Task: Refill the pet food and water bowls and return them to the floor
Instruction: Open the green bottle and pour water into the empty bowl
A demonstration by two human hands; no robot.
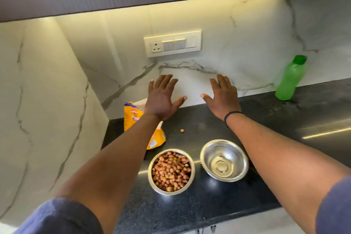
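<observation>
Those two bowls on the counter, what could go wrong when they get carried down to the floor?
1. The water bowl sits close to the counter edge; a nudge could tip it off.
2. The food bowl is heaped nearly to the rim, so pellets may spill when lifted; one stray pellet already lies loose.
3. Water may slosh if carried tilted.

White marble wall (247, 34) w/ switch plate (172, 43), black counter (190, 205), under-cabinet light

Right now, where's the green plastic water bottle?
In the head view, the green plastic water bottle stands upright at the far right of the black stone countertop, against the white marble backsplash, beyond the steel water bowl.
</observation>
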